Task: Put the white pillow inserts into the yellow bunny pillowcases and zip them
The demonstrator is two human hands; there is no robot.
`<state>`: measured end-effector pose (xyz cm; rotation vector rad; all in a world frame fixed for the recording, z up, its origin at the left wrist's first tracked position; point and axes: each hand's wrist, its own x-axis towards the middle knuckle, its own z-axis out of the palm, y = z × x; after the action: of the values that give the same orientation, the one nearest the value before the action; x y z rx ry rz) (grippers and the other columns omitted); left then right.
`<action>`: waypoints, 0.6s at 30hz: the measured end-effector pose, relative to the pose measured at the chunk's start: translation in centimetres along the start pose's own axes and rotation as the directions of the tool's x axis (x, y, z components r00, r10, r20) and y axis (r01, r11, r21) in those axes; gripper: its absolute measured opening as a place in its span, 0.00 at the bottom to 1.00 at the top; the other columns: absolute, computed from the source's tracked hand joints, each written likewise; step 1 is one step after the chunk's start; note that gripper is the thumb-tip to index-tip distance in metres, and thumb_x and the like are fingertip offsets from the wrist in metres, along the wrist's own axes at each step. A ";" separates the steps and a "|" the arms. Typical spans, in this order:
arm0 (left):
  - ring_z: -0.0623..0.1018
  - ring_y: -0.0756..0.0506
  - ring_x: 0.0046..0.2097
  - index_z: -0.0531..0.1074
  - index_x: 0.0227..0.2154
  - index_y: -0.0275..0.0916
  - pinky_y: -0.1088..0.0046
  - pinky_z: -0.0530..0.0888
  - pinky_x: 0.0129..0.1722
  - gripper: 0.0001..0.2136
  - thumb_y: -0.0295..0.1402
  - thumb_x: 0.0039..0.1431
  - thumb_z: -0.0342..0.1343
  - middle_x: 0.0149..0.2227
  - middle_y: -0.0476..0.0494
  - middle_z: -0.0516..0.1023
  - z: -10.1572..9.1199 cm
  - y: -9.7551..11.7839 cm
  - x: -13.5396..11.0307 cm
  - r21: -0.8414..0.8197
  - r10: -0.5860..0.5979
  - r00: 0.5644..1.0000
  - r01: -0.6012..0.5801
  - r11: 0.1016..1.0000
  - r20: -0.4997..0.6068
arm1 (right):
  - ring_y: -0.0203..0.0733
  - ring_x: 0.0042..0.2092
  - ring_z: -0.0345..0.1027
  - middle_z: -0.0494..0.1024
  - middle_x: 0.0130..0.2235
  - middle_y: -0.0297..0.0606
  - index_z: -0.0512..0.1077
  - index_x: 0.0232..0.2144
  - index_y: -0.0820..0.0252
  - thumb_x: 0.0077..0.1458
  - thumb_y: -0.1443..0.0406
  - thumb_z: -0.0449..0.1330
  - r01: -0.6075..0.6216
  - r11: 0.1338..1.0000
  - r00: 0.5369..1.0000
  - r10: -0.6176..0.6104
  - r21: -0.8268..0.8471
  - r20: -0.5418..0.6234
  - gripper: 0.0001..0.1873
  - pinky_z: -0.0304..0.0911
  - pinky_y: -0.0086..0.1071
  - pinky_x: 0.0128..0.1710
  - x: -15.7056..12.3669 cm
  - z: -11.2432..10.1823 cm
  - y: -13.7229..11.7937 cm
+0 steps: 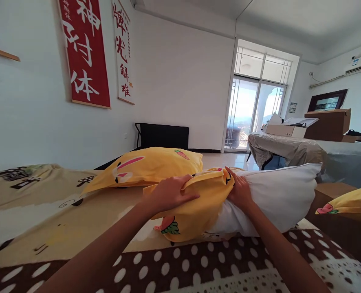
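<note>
A yellow pillowcase (pixel 195 217) with printed carrots lies bunched over the left end of a white pillow (pixel 281 195). The pillow's right part is bare. My left hand (pixel 171 193) is closed on a fold of the pillowcase, thumb on the near side. At the edge where yellow cloth meets white, my right hand (pixel 240 189) pinches the pillowcase; its fingertips are partly hidden by the cloth. Behind my left hand lies another pillow in a yellow cover (pixel 152 165) with a rabbit and carrot print.
The pillows lie on a bed with a beige and brown dotted sheet (pixel 165 264). At the right edge, another yellow piece (pixel 354 203) sits by a brown box (pixel 336 189). Farther back stands a covered table (pixel 287 148) with cartons (pixel 327 126). A black panel (pixel 164 136) leans by the wall.
</note>
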<state>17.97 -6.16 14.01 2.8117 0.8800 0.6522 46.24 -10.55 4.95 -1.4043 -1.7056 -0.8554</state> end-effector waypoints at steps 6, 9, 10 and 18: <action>0.75 0.36 0.44 0.60 0.58 0.37 0.65 0.69 0.38 0.24 0.32 0.58 0.47 0.43 0.33 0.76 2.8 2.6 1.0 0.348 0.111 0.994 -0.099 0.932 -0.016 | 0.44 0.31 0.69 0.78 0.31 0.42 0.71 0.35 0.61 0.56 0.65 0.49 -0.016 0.982 0.993 -0.007 -0.188 -0.121 0.12 0.54 0.36 0.35 0.1 2.0 -1.2; 0.76 0.38 0.35 0.66 0.52 0.38 0.66 0.67 0.33 0.20 0.28 0.55 0.45 0.34 0.36 0.77 3.7 0.8 2.1 0.342 0.078 0.992 -0.041 0.939 -0.096 | 0.43 0.31 0.68 0.77 0.29 0.39 0.71 0.37 0.61 0.54 0.67 0.50 -0.014 0.975 0.995 -0.008 -0.221 -0.101 0.12 0.51 0.36 0.35 0.1 1.6 -1.6; 0.76 0.38 0.33 0.69 0.47 0.37 0.66 0.66 0.32 0.17 0.27 0.54 0.45 0.32 0.36 0.77 3.6 0.2 2.3 0.326 0.044 0.991 -0.001 0.946 -0.127 | 0.43 0.33 0.68 0.78 0.32 0.39 0.70 0.42 0.61 0.54 0.68 0.51 -0.019 0.971 0.996 -0.002 -0.237 -0.088 0.14 0.51 0.37 0.36 0.2 1.3 -1.8; 0.75 0.45 0.33 0.70 0.30 0.38 0.72 0.67 0.35 0.10 0.27 0.49 0.44 0.31 0.44 0.77 0.9 -0.3 1.5 0.093 0.032 0.997 -0.026 0.995 -0.068 | 0.45 0.34 0.67 0.78 0.35 0.42 0.60 0.58 0.67 0.53 0.65 0.53 -0.111 0.934 0.994 0.111 -0.340 -0.021 0.29 0.49 0.39 0.39 1.1 0.9 -3.0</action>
<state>19.28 -5.05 13.62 2.9045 0.9048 0.7366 43.01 -9.84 5.35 -1.7103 -1.5079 -1.1265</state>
